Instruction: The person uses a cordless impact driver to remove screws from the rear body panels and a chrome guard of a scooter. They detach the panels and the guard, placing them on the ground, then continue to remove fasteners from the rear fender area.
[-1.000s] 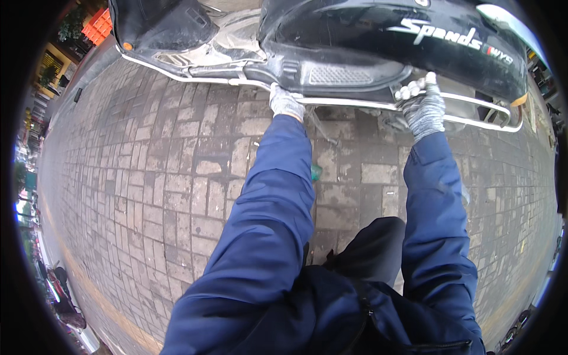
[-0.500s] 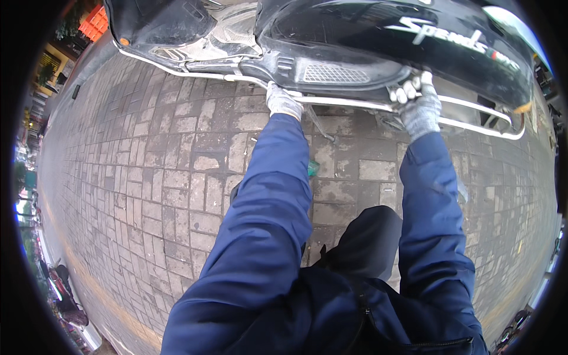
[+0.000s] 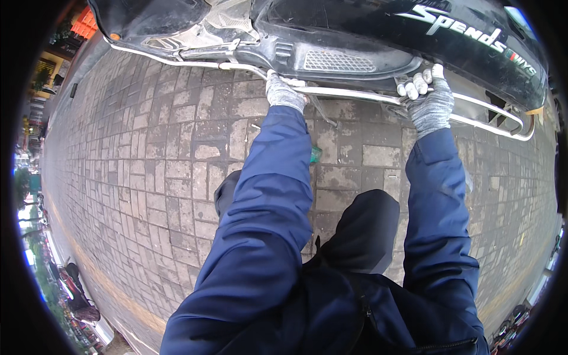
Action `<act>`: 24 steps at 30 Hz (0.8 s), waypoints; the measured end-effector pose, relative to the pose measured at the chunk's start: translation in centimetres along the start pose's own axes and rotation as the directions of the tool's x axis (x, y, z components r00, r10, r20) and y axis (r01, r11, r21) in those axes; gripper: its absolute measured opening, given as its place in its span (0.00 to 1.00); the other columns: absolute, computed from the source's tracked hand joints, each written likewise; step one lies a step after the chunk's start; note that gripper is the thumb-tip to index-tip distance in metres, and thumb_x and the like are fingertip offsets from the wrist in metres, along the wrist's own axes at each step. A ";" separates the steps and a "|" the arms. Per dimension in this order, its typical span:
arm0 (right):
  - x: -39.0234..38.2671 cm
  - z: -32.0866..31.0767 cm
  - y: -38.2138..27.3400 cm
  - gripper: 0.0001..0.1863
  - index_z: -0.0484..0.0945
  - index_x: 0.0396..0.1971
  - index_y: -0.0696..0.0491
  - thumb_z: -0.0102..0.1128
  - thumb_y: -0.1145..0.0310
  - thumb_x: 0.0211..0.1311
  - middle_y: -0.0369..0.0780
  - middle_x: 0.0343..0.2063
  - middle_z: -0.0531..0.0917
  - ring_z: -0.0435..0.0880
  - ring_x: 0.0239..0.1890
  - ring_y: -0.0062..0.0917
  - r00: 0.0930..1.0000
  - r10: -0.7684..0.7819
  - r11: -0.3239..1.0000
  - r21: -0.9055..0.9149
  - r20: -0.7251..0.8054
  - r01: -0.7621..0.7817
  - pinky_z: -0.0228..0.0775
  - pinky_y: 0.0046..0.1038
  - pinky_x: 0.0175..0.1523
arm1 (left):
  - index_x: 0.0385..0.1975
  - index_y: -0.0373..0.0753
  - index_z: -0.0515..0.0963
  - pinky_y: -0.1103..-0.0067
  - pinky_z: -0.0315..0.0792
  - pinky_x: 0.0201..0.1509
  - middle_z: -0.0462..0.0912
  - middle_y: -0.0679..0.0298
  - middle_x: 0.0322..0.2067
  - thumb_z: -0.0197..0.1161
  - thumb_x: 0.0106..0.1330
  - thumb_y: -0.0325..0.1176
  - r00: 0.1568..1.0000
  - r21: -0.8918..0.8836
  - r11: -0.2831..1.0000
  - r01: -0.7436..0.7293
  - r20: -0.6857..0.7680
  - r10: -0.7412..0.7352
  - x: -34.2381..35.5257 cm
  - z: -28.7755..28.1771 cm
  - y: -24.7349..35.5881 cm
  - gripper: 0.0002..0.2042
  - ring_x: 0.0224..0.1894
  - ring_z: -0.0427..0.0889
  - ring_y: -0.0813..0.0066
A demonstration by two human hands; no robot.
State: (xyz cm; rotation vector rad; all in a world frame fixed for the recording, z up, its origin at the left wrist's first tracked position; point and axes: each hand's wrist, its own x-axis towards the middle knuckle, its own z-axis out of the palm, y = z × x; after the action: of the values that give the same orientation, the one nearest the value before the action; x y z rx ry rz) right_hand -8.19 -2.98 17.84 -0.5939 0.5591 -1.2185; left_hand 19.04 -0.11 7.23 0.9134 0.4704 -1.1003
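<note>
A black scooter with a glossy side panel (image 3: 331, 18) lies across the top of our view, directly in front of us, pale lettering along its flank. Along its lower side runs a silver tubular metal rail (image 3: 349, 93), and we hold it at two places, well apart. Our left grip (image 3: 285, 93), in a grey-and-white knit glove, is wrapped around the rail near the middle, though we cannot see all its fingers. Our right grip (image 3: 429, 99), gloved to match, is curled tight on the same rail near the rear, its white fingers bent and in plain sight.

Just above the rail, between our hands, sits a grey plastic footboard with a textured pad (image 3: 340, 61). A thin metal stand (image 3: 325, 112) slants down beside our left grip. Blue jacket sleeves (image 3: 269, 177) cover our outstretched arms; a dark-trousered knee (image 3: 370, 222) shows between them. Beneath us spread grey-brown paving bricks (image 3: 154, 165), where a small green object (image 3: 316, 155) lies beside our left sleeve. At upper left, an orange plastic crate (image 3: 84, 23) stands beyond the scooter's front.
</note>
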 end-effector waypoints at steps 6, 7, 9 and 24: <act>-5.3 0.8 -1.5 0.22 0.65 0.14 0.47 0.48 0.54 0.68 0.33 0.09 0.63 0.61 0.11 0.27 0.999 0.033 0.998 0.044 0.036 -0.035 0.60 0.35 0.25 | 0.19 0.47 0.61 0.76 0.60 0.13 0.57 0.71 0.10 0.50 0.67 0.46 0.984 -0.132 0.987 -0.087 0.143 0.106 -4.8 -3.5 -2.1 0.16 0.10 0.58 0.78; -5.8 1.6 -1.3 0.22 0.65 0.14 0.47 0.47 0.53 0.68 0.33 0.10 0.63 0.61 0.11 0.26 0.995 0.089 0.995 0.041 0.045 -0.091 0.60 0.34 0.25 | 0.19 0.47 0.61 0.76 0.60 0.14 0.55 0.70 0.10 0.49 0.67 0.43 0.969 -0.166 0.971 -0.174 0.144 0.199 -5.8 -3.7 -1.1 0.15 0.10 0.58 0.78; -5.7 2.9 -2.8 0.23 0.64 0.14 0.47 0.43 0.53 0.69 0.33 0.08 0.60 0.58 0.10 0.25 0.997 0.039 0.999 -0.003 -0.065 -0.040 0.58 0.34 0.24 | 0.20 0.47 0.61 0.74 0.62 0.17 0.53 0.70 0.10 0.49 0.68 0.39 0.982 -0.219 0.975 -0.024 0.179 0.065 -8.0 -4.8 0.5 0.13 0.11 0.58 0.77; -7.5 -2.4 -4.4 0.21 0.74 0.47 0.60 0.56 0.58 0.64 0.50 0.47 0.79 0.78 0.51 0.41 0.932 -0.218 0.944 -0.178 0.290 0.277 0.72 0.39 0.59 | 0.37 0.35 0.71 0.62 0.81 0.39 0.78 0.54 0.36 0.53 0.62 0.35 0.739 0.043 0.937 -0.348 0.628 0.246 -6.8 1.0 7.7 0.10 0.38 0.79 0.60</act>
State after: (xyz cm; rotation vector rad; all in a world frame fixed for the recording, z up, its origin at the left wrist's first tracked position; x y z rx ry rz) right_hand -14.67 2.93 19.71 -1.0232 0.3968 -1.2971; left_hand 23.16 4.01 15.73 0.6767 -0.3092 -1.0724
